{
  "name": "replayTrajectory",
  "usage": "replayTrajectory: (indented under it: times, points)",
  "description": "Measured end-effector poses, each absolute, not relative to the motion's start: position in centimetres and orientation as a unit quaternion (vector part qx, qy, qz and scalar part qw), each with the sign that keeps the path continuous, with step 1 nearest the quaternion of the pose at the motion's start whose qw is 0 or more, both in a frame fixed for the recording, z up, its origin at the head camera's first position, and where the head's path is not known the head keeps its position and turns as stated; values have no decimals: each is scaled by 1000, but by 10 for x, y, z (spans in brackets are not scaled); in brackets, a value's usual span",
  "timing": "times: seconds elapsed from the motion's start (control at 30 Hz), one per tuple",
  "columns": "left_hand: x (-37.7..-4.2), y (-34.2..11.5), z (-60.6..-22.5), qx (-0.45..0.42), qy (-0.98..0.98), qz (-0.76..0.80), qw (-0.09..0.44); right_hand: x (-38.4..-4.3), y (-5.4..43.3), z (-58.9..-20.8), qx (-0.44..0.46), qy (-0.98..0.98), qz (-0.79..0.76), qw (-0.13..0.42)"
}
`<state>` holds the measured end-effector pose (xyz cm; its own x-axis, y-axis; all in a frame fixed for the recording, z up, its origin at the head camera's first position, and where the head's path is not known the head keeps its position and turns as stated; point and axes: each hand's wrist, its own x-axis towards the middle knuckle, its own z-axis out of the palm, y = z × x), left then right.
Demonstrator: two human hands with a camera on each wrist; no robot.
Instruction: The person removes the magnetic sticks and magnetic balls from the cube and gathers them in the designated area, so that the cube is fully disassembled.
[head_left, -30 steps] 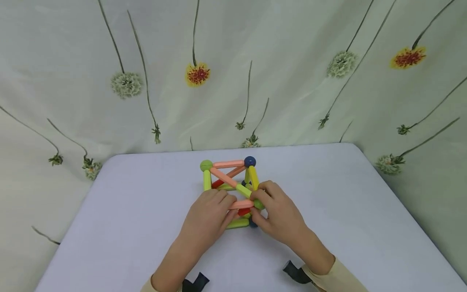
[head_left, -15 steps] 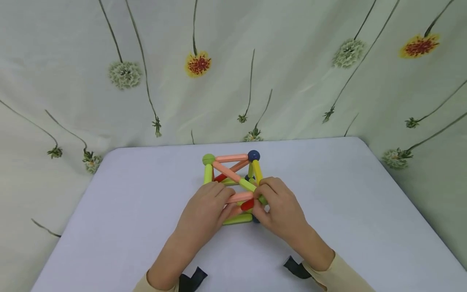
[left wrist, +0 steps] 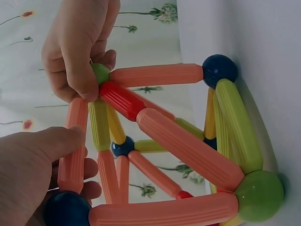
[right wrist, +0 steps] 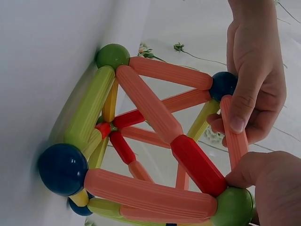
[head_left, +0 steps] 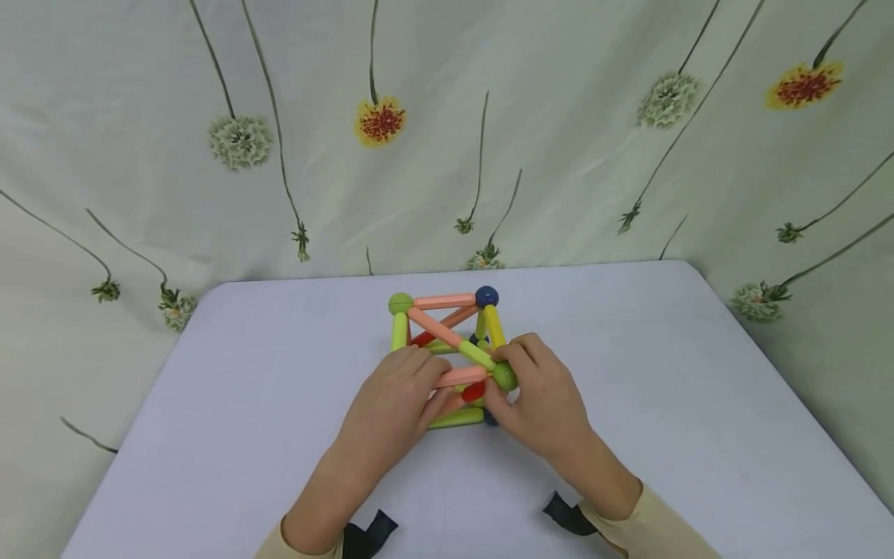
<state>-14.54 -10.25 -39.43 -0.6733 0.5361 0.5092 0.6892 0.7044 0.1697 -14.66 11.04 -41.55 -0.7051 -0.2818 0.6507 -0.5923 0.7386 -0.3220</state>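
Observation:
A cube-like frame of magnetic rods and balls stands on the table. My left hand (head_left: pixel 389 397) grips a pink rod (left wrist: pixel 73 165) along its front top edge, thumb on one side and fingers on the other. One end of that rod meets a blue ball (left wrist: pixel 67 209); its other end lies close to the green ball (head_left: pixel 505 376) at the front right top corner. My right hand (head_left: pixel 545 396) pinches this green ball between thumb and fingers. A red rod (right wrist: pixel 197 165) and a light green diagonal rod (head_left: pixel 477 355) run to the same ball.
The white table (head_left: pixel 230 435) spreads round the frame, with a flower-printed cloth (head_left: pixel 559 155) behind its far edge. At the back top corners sit another green ball (head_left: pixel 400 303) and a blue ball (head_left: pixel 486 296). Black straps (head_left: pixel 369 536) show at both wrists.
The head view has shifted slightly. My right fingers have moved on the green ball, so more of it shows. My left hand keeps its grip on the pink rod.

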Motion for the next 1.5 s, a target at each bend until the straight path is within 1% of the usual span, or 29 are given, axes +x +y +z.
replayTrajectory:
  times: [0.23, 0.43, 0.87, 1.5]
  points:
    - [-144, -102, -394, -342, -898, -179, 211, -145, 103, -416, 211, -887, 254, 323]
    - [-145, -102, -395, -347, -894, -194, 209, -144, 99, -417, 193, -894, 244, 322]
    - [-145, -102, -394, -345, -896, -185, 210, -147, 101, -417, 238, -880, 255, 324]
    - [-144, -103, -392, -344, -893, -192, 217, -149, 101, -422, 243, -873, 275, 322]
